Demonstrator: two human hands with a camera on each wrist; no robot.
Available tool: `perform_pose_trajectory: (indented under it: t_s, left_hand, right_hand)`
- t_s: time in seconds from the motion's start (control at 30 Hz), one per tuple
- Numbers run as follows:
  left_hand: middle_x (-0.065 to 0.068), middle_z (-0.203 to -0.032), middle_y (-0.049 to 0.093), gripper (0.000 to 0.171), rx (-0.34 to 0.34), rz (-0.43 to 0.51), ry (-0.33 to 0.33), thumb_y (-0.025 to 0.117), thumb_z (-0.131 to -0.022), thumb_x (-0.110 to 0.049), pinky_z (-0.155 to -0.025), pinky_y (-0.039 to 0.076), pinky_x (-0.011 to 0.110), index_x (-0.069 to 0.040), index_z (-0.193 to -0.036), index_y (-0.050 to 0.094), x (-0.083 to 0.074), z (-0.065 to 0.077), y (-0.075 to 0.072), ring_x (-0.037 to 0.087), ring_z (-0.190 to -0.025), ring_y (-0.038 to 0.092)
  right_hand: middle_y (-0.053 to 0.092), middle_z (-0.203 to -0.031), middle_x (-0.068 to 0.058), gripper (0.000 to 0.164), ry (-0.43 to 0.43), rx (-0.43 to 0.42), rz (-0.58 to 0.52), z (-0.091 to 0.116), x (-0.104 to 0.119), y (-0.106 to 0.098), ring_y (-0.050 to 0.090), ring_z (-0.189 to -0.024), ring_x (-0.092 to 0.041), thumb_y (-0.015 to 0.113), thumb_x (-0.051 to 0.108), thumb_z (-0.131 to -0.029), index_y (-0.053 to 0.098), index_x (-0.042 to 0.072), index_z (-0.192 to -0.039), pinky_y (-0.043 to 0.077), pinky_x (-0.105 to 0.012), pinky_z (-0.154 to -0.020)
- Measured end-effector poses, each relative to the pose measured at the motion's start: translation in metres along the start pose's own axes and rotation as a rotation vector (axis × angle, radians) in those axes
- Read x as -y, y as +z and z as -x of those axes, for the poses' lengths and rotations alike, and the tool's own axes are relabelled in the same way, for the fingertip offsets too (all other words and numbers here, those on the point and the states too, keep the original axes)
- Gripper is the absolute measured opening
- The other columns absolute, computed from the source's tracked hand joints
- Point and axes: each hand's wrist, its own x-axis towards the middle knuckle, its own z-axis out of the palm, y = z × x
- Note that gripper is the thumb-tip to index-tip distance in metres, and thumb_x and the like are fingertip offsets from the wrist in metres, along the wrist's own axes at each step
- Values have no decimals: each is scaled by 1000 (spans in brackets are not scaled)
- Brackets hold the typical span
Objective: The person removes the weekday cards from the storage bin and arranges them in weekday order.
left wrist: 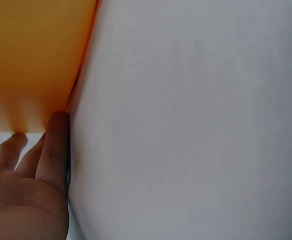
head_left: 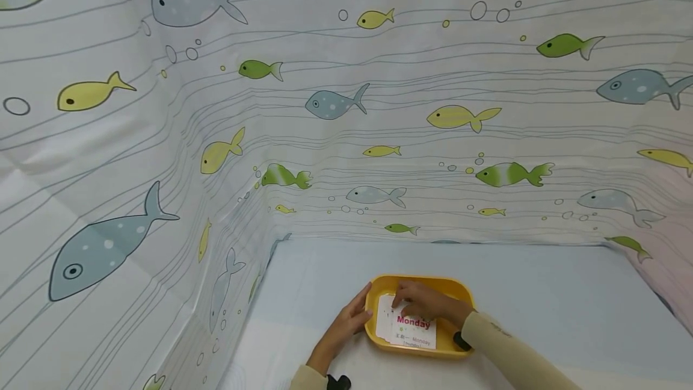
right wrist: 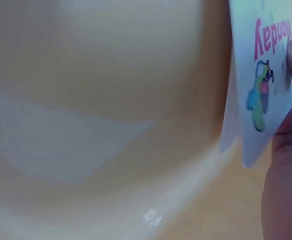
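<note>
While the white fabric backdrop printed with fish (head_left: 325, 47) rises around your pale, smooth tabletop (head_left: 541, 294), the yellow, round-cornered, plastic-looking tray (head_left: 444, 284) sits before you, its long axis running left to right. Your left hand (head_left: 345, 322) lies outside its left end, fingers extended against the wall; your right hand (head_left: 430, 301) reaches in from the right, pinching the white card lettered "Monday" in pink (head_left: 414, 334). That card is in the tray's left half, between your hands, the right one nearer.
</note>
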Motion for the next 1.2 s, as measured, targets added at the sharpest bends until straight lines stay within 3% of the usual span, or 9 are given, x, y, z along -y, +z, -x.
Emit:
perform_pose_trajectory:
  t_s: [0.27, 0.5, 0.6, 0.67, 0.77, 0.87, 1.0, 1.2]
  left_hand:
    - [10, -167, 18, 61, 1, 3, -7, 49, -105, -23, -107, 49, 40, -28, -160, 23, -2, 2, 1, 36, -149, 32]
    - [10, -167, 18, 60, 4, 4, 6, 49, -105, -23, -106, 50, 38, -28, -160, 23, -1, 2, 2, 35, -148, 33]
    - [9, -167, 19, 60, 0, 8, 10, 49, -105, -23, -105, 51, 37, -28, -160, 24, -1, 2, 2, 34, -148, 34]
    - [9, -167, 19, 60, 2, 9, 10, 49, -105, -23, -105, 51, 37, -28, -160, 23, -1, 3, 2, 34, -148, 35]
    - [9, -166, 21, 60, 5, 7, 8, 49, -105, -24, -105, 51, 37, -29, -160, 23, -1, 3, 2, 33, -147, 36]
    - [10, -166, 21, 60, 8, 3, 8, 49, -105, -25, -106, 50, 38, -29, -160, 24, -1, 3, 1, 33, -147, 37]
    - [9, -166, 23, 59, 6, -3, 4, 49, -105, -25, -108, 49, 39, -33, -159, 26, -1, 2, 0, 33, -146, 38]
    - [10, -165, 24, 59, 3, -9, -2, 49, -105, -26, -108, 49, 41, -32, -159, 26, -1, 3, 1, 33, -147, 37]
  right_hand:
    - [70, -106, 4, 17, -41, -11, -181, 3, 1, -5, 57, -88, -2, 70, 19, -93, 75, 15, -109, 53, -19, -80]
    - [71, -124, 4, 24, 162, 71, -434, 10, 15, -16, 63, -109, -9, 70, 22, -94, 75, 20, -117, 54, -27, -96]
    - [67, -132, 2, 32, 178, 113, -473, 12, 18, -19, 61, -119, -13, 70, 19, -94, 71, 19, -126, 54, -29, -97]
    - [66, -134, -1, 35, 168, 133, -505, 13, 18, -20, 62, -116, -13, 69, 15, -93, 69, 17, -129, 55, -26, -91]
    - [70, -128, -3, 33, 151, 145, -536, 14, 17, -18, 65, -97, -8, 67, 15, -95, 70, 15, -128, 55, -20, -75]
    - [72, -122, -3, 30, 122, 147, -557, 13, 16, -15, 64, -84, -7, 64, 16, -97, 70, 14, -127, 55, -18, -71]
    - [70, -125, 0, 30, 100, 132, -530, 13, 16, -13, 63, -94, -6, 62, 19, -99, 70, 16, -128, 55, -18, -78]
    - [66, -128, 4, 39, 200, 129, -475, 18, 19, -17, 60, -105, -14, 69, 19, -93, 67, 29, -131, 53, -24, -88]
